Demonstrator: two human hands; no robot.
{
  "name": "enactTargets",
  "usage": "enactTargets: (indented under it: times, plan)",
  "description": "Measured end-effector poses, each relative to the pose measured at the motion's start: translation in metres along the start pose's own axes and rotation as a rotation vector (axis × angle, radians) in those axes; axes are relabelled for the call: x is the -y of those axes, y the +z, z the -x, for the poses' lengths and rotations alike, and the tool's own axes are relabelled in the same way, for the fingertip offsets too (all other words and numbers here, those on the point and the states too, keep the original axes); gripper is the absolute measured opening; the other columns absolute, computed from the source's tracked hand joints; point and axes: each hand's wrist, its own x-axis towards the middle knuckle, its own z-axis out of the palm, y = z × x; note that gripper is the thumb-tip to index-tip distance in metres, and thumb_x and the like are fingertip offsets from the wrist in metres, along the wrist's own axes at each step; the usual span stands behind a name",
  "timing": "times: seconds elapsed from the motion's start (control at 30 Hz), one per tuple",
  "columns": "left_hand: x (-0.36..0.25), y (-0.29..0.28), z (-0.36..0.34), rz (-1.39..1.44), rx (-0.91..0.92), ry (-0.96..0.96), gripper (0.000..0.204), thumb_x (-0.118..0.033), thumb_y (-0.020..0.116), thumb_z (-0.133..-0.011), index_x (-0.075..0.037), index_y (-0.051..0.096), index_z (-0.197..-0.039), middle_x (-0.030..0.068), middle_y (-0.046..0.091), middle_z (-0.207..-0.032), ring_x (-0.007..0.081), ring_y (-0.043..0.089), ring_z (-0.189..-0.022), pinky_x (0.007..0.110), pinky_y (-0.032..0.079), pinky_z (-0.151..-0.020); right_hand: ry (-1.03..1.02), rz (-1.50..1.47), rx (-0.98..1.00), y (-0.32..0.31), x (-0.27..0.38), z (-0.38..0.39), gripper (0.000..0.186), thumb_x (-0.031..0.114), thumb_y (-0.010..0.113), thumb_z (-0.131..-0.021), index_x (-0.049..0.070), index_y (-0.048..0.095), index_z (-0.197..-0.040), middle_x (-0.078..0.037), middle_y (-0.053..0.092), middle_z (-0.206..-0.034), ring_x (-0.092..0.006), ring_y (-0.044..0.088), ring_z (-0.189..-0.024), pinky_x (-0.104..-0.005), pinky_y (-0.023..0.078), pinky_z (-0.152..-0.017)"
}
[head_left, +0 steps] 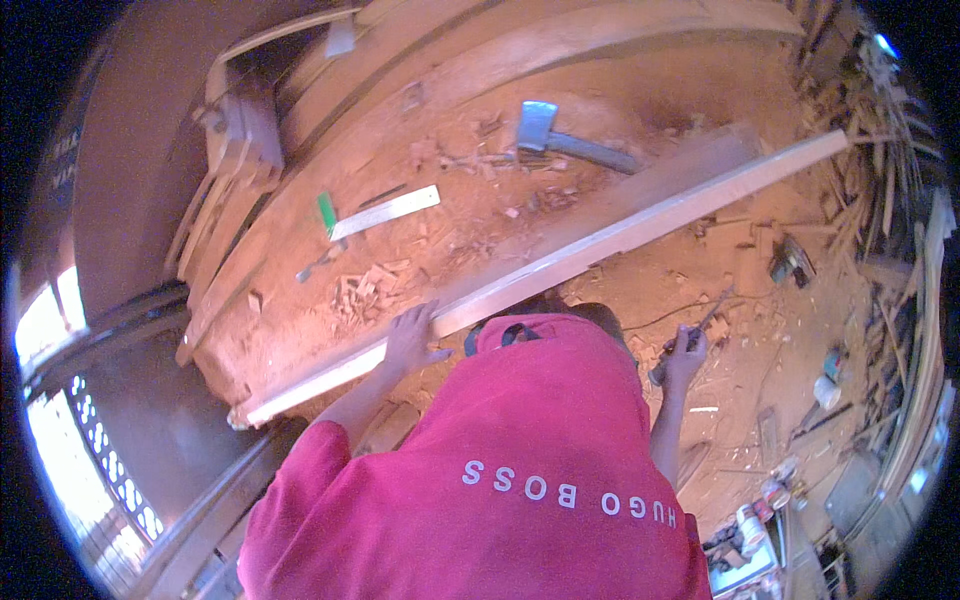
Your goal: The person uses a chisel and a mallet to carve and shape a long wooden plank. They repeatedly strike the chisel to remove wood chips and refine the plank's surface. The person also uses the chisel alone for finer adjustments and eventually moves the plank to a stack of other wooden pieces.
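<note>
A long, straight-edged wooden beam [560, 270] runs slantwise across the view, from lower left to upper right. My left hand [408, 340] lies across it near its left part, fingers over the far edge and thumb apart on the near side. On the right, near the beam's near side, my right hand [685, 354] is closed round the dark handle of a thin chisel-like tool [712, 312], its shaft pointing up and away. Its exact kind is too small to tell.
Beyond the beam lie an axe [575, 145] and a try square [388, 212] with a green stock. Wood chips [368, 290] litter the brown ground. A dark power tool [792, 262] lies to the right. Scrap wood [890, 330] piles along the right edge; curved timbers [560, 60] stretch across the back.
</note>
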Motion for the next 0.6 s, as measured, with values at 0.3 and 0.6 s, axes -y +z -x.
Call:
enactTargets:
  times: [0.3, 0.6]
  plan:
    - [0.011, 0.035, -0.022, 0.049, 0.118, -0.112, 0.066, -0.024, 0.082, -0.066, -0.009, 0.055, -0.124, 0.0169, 0.062, -0.108, 0.0373, 0.061, -0.104, 0.047, 0.05, -0.087, -0.031, -0.133, 0.103, 0.015, 0.003, -0.037, 0.022, 0.025, 0.063, -0.097, 0.011, 0.049, -0.087, 0.0, 0.051, -0.062, -0.0107, 0.052, -0.048, -0.0265, 0.042, -0.04]
    - [0.013, 0.031, -0.122, 0.309, 0.423, 0.137, 0.093, -0.032, 0.088, -0.057, -0.005, 0.048, -0.136, 0.0261, 0.061, -0.124, 0.0414, 0.058, -0.116, 0.047, 0.048, -0.097, 0.012, -0.202, 0.125, 0.026, 0.03, -0.032, 0.021, 0.024, 0.064, -0.096, 0.01, 0.05, -0.091, -0.002, 0.056, -0.066, -0.011, 0.054, -0.05, -0.0264, 0.043, -0.04]
